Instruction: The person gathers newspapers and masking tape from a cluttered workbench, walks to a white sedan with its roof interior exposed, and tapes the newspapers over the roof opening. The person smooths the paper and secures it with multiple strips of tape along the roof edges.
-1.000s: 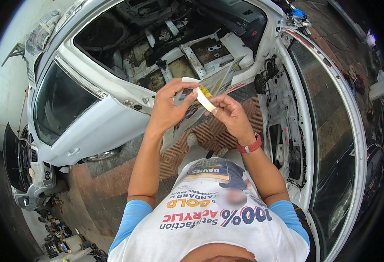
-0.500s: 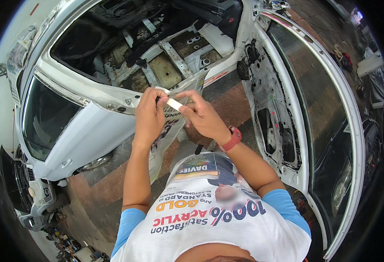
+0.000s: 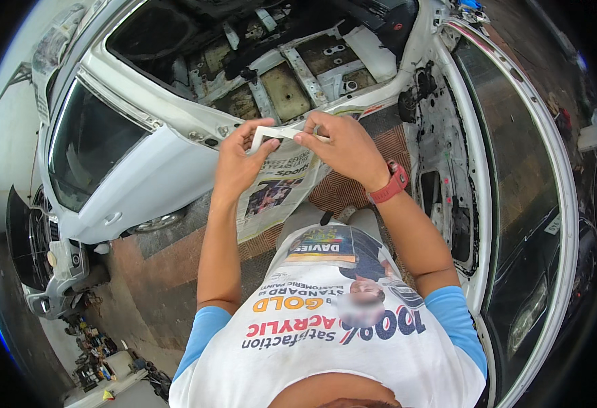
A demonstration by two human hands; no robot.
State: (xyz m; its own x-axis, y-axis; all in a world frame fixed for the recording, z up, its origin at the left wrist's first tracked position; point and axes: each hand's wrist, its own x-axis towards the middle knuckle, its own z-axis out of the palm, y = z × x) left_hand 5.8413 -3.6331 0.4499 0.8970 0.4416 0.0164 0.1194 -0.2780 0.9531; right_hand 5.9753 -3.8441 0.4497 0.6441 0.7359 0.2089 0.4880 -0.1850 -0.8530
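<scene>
A bent strip of whitish masking tape [image 3: 287, 132] spans the gap between my hands, in front of the car's sill. My left hand [image 3: 236, 164] pinches its left end, where the strip folds down at a sharp angle. My right hand [image 3: 347, 151] grips the other end between thumb and fingers, a short piece sticking out beside the thumb. Just below the tape, a newspaper sheet [image 3: 274, 194] hangs from the sill. Whether a roll sits inside the left hand is hidden.
Ahead lies the car's stripped interior [image 3: 291, 95], with bare floor panels and metal braces. An opened door without its trim [image 3: 437, 170] stands close on my right. A pale front door [image 3: 118, 187] is at left. Patterned matting [image 3: 359, 177] covers the floor below.
My hands have moved apart, and more of the tape now shows stretched between them. The view has shifted, bringing more of the hanging newspaper into sight.
</scene>
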